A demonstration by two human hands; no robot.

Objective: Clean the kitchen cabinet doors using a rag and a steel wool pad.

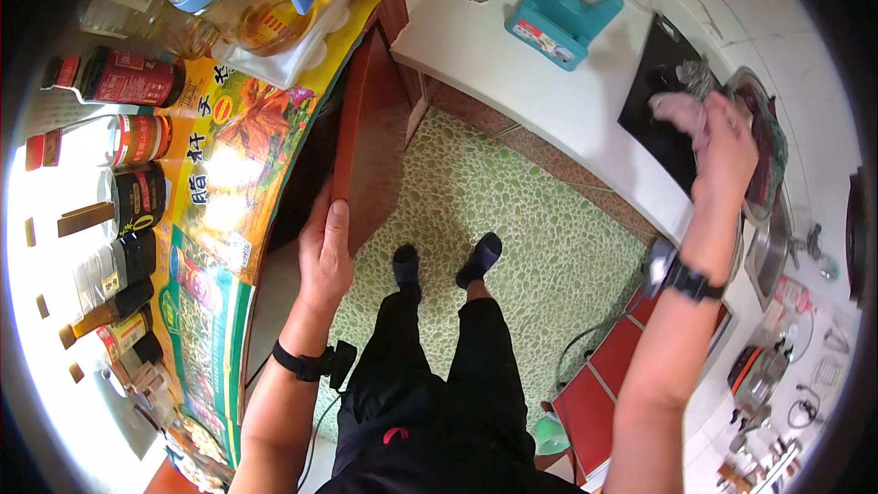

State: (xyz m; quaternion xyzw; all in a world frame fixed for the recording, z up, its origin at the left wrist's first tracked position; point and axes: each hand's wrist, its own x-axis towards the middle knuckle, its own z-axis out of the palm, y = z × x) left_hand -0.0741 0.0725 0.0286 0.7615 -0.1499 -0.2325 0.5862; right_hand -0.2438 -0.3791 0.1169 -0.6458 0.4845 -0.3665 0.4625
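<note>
My left hand is closed around the edge of a reddish-brown cabinet door, which stands ajar under the left counter. A dark gap shows behind the door. Over on the right, my right hand reaches across the white counter with a pale pink cloth in its fingers, slightly blurred. Beneath it lies a black board. A grey scrubber sits just beyond the cloth, and a bowl-like container with dark cloth is beside my hand.
A teal plastic stool-shaped item stands on the white counter. On the left, a blue-lidded oil jug and several bottles and jars crowd a colourful printed sheet. Red cabinet fronts stand at lower right, beside the green pebble-patterned floor.
</note>
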